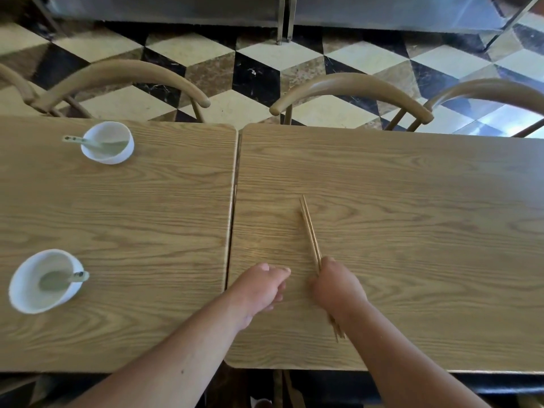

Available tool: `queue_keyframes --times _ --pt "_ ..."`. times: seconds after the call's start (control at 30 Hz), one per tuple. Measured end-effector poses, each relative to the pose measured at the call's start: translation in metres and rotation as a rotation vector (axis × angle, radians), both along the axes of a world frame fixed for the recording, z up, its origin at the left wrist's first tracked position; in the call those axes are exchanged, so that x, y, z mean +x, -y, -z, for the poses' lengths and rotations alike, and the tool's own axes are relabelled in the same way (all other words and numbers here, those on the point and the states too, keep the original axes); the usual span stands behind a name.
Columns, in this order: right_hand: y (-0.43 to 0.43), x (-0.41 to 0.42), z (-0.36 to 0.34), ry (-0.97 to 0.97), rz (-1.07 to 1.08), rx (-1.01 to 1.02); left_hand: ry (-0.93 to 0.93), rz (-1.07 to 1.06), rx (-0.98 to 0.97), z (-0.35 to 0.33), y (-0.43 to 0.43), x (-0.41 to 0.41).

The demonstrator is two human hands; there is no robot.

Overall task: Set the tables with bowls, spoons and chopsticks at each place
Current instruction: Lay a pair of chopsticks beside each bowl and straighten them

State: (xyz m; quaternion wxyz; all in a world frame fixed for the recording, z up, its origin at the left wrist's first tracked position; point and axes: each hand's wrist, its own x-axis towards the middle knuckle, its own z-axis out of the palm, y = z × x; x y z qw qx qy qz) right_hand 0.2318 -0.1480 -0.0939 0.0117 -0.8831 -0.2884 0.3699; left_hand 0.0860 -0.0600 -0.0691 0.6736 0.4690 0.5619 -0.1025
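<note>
Landmark: seam (233, 231) between the two wood-grain tables.

Left of seam, left table (147, 231): near white bowl (29, 298) at the left edge, its spoon (60, 279) lying inside with the handle over the rim pointing toward the seam. Far white bowl (117, 134) beyond it, also well left of the seam, its spoon handle (72, 139) pointing away from the seam.

Just right of seam: left hand (259, 287) over the right table (412, 231), fingers bent under and bunched. Tips hidden, so I cannot tell whether they hold anything.

Further right of seam: right hand (335, 287), fingers closed round a bundle of wooden chopsticks (310, 231). One pair sticks forward out of the fist, slanting back toward the seam. Butt ends show under the wrist.

Nothing lies on the chopsticks ahead of the fist.

Beyond both tables, either side of the seam: curved wooden chair backs (353, 86), then a chequered tile floor (259, 75).
</note>
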Motion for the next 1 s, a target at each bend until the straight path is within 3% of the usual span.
queue_keyframes --times 0.07,0.17,0.33,0.53,0.63,0.83,0.93,1.0 --pt "-0.012 -0.013 -0.006 -0.126 -0.003 0.069 0.018 0.006 -0.008 -0.001 -0.003 -0.003" --pt "-0.030 -0.047 -0.019 -0.596 0.235 0.227 0.084 -0.052 0.010 -0.008 -0.013 -0.012" --pt "-0.059 -0.113 -0.044 -1.086 0.476 0.241 0.157 -0.137 0.155 -0.025 -0.052 -0.067" --pt "-0.111 -0.205 -0.065 -1.119 0.424 0.240 0.240 -0.225 0.085 -0.045 -0.101 -0.167" --pt "-0.141 -0.269 -0.081 -1.072 0.467 0.308 0.295 -0.302 0.180 -0.064 -0.130 -0.226" --pt "-0.217 -0.378 -0.126 -1.286 1.212 0.895 0.295 -0.250 0.752 -0.107 -0.149 -0.362" --pt "-0.234 -0.455 -0.145 -1.404 1.101 0.809 0.283 -0.219 0.972 -0.112 -0.162 -0.404" --pt "-0.237 -0.495 -0.150 -1.372 0.920 0.698 0.241 -0.256 0.954 -0.111 -0.175 -0.426"
